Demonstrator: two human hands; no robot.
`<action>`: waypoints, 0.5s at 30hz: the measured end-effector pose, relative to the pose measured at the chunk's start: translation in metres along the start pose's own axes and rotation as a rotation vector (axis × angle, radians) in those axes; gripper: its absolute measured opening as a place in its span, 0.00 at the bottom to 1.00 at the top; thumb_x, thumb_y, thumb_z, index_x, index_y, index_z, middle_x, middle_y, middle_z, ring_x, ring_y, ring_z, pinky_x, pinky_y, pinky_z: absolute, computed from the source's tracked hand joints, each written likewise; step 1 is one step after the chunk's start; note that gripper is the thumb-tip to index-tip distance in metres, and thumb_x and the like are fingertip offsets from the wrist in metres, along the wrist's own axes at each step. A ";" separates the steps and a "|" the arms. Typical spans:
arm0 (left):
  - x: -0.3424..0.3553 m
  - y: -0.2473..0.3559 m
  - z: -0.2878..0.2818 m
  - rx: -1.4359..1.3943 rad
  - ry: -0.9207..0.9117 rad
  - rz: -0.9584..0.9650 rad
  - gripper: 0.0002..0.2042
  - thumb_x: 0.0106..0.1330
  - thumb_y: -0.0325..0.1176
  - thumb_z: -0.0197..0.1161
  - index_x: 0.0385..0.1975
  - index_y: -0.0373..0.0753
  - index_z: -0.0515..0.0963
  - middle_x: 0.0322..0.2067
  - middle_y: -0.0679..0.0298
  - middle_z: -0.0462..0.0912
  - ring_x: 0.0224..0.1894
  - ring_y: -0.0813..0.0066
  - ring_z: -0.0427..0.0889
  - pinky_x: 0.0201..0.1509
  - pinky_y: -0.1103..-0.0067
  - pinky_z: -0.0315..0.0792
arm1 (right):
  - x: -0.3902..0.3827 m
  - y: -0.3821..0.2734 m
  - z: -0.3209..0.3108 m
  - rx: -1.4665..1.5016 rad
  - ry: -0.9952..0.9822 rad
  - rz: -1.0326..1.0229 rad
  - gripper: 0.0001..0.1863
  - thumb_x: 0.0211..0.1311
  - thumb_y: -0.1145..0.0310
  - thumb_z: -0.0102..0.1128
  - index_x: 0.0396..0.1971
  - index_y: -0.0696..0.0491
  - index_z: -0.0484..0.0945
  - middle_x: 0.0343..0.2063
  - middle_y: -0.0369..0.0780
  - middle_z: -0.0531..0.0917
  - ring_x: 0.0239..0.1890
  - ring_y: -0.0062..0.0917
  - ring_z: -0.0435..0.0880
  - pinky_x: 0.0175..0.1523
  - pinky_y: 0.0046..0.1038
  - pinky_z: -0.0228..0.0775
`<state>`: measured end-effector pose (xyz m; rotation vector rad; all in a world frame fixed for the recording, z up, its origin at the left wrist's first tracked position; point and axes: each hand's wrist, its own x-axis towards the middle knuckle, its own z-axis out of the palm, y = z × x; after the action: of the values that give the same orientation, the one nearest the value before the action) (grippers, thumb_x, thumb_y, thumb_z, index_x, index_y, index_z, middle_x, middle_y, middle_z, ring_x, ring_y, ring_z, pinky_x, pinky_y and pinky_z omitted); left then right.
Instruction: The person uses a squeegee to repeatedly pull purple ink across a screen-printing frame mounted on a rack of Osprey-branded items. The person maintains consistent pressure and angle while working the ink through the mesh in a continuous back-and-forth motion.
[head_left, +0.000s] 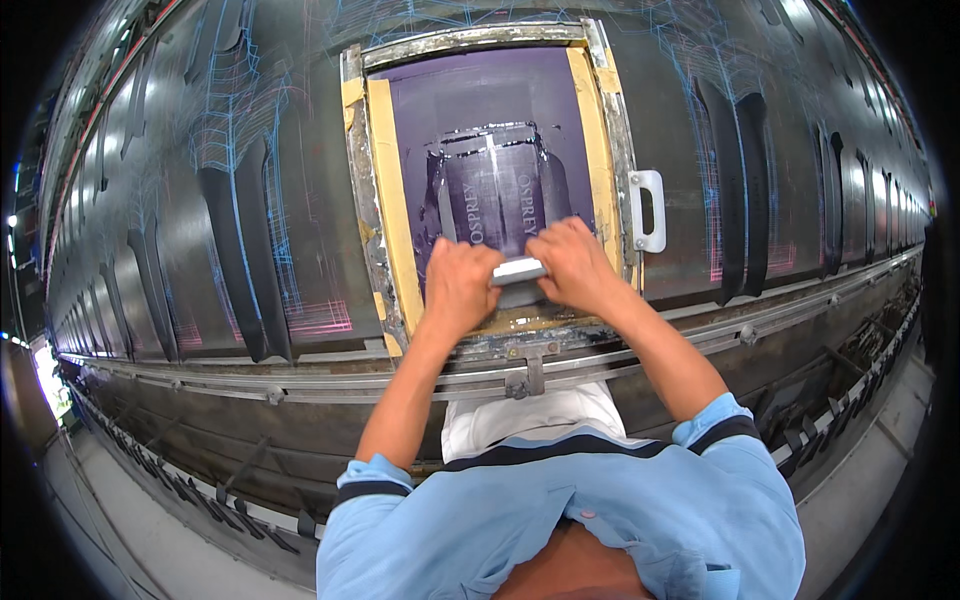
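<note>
My left hand point(462, 285) and my right hand point(575, 265) are closed on the two ends of a squeegee point(519, 270); its light handle shows between my fists, and its blade is hidden below them. It stands near the close end of a screen-printing frame point(475, 40). Purple mesh point(470, 85) fills this worn frame, with yellow tape point(385, 180) along its sides. Wet dark ink point(488, 137) lies across the middle of the mesh, and pale lettering shows through on either side of a light centre line. The frame lies flat on a long dark table point(320, 190).
A white handle point(648, 210) sticks out from the frame's right side. Dark cut pieces point(235, 250) lie in rows along the table, among blue and pink printed lines. A metal rail point(330, 385) runs along the near edge, where a bracket point(525, 375) meets the frame.
</note>
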<state>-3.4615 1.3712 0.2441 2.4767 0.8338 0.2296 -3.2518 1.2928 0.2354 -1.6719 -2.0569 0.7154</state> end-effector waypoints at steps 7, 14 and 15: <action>0.042 -0.022 -0.019 0.094 0.041 0.038 0.12 0.45 0.28 0.73 0.31 0.45 0.85 0.29 0.64 0.85 0.36 0.63 0.82 0.44 0.66 0.68 | 0.033 0.018 -0.021 -0.100 0.037 -0.042 0.15 0.47 0.69 0.74 0.34 0.51 0.78 0.34 0.39 0.82 0.44 0.37 0.79 0.49 0.39 0.68; 0.152 -0.082 -0.050 0.139 0.007 -0.027 0.13 0.47 0.32 0.76 0.34 0.43 0.87 0.31 0.58 0.87 0.37 0.55 0.85 0.45 0.65 0.71 | 0.150 0.085 -0.052 -0.092 0.062 -0.034 0.11 0.51 0.68 0.70 0.32 0.54 0.79 0.29 0.48 0.85 0.39 0.48 0.85 0.45 0.48 0.74; 0.155 -0.087 -0.048 0.114 0.001 -0.047 0.13 0.47 0.32 0.76 0.34 0.43 0.87 0.30 0.57 0.87 0.37 0.54 0.85 0.44 0.64 0.72 | 0.155 0.087 -0.049 -0.054 0.057 -0.011 0.11 0.51 0.69 0.70 0.32 0.55 0.79 0.29 0.49 0.85 0.38 0.49 0.84 0.45 0.48 0.74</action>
<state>-3.3979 1.5437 0.2390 2.5588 0.9278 0.1717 -3.1872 1.4645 0.2185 -1.6892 -2.0611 0.6068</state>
